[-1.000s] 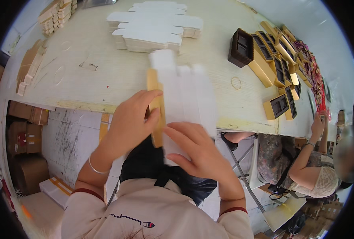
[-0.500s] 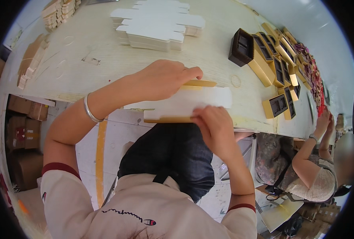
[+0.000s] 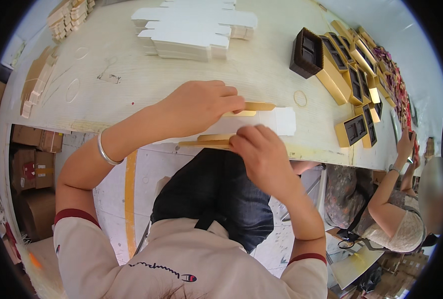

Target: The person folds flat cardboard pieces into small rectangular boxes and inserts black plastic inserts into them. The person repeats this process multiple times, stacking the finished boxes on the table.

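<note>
A card box blank (image 3: 284, 121), white inside and gold outside, lies at the table's near edge with its long sides partly folded up. My left hand (image 3: 201, 103) reaches across it, thumb and fingers closed on the folded gold far side. On the near side, my right hand (image 3: 262, 153) has its fingers closed over the raised gold edge. My fingertips partly cover both folds. A silver bangle circles my left wrist.
A stack of white card blanks (image 3: 186, 30) lies ahead. Gold boxes with dark inserts (image 3: 351, 131) cluster at the right, beside a stack of brown trays (image 3: 307, 54). Gold card strips (image 3: 38, 79) lie far left. A co-worker's hand (image 3: 406, 147) works at the right.
The near side of the blank now stands folded up, where it lay flatter before. My right hand has moved slightly left and up; my left hand keeps hold of the far side.
</note>
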`<state>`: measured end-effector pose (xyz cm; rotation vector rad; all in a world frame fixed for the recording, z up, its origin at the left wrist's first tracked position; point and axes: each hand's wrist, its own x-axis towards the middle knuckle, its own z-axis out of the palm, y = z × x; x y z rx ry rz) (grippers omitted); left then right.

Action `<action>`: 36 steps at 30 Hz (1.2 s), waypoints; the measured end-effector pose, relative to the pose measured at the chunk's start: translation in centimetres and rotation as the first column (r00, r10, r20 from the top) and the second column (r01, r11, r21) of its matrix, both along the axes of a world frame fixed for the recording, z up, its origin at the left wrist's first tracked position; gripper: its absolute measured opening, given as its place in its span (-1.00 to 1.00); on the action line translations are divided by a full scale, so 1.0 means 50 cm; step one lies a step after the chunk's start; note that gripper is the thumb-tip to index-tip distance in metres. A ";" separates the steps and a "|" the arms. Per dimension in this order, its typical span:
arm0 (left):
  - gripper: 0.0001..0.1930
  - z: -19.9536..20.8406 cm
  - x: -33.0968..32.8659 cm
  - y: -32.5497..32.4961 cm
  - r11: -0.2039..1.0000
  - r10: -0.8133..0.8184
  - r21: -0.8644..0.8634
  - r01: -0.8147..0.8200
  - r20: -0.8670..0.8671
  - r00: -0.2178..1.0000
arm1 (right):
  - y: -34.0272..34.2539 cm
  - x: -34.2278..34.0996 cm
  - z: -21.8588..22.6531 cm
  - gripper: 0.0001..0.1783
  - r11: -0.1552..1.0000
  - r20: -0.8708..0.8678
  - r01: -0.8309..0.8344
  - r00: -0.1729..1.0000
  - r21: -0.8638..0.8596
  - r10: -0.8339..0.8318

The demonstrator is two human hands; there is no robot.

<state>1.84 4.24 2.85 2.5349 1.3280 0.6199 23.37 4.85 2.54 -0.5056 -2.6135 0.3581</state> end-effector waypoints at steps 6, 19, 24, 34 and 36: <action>-0.81 0.056 -0.013 -0.047 0.991 -0.009 -0.137 0.006 -0.016 1.000 | 0.060 -0.033 0.006 -0.92 0.979 0.084 0.060 0.996 -0.195 -0.044; -0.68 0.060 0.075 -0.064 0.892 0.271 -0.321 -0.317 -0.181 0.945 | 0.017 0.012 0.010 -0.60 0.980 -0.152 -0.128 0.983 -0.155 0.105; -0.32 0.078 -0.015 -0.086 0.824 0.065 -0.555 0.115 0.294 0.954 | 0.038 0.049 -0.015 -0.69 0.784 -0.232 -0.218 0.968 -0.581 0.097; -0.66 -0.020 0.005 -0.082 0.992 -0.020 -0.113 0.058 0.315 0.949 | 0.026 0.013 -0.017 -0.74 0.965 -0.199 -0.108 0.978 -0.237 0.060; -0.76 0.007 0.046 -0.085 0.948 0.184 -0.309 -0.081 0.321 0.929 | 0.016 0.007 -0.016 -0.74 0.969 -0.202 -0.082 0.979 -0.233 0.034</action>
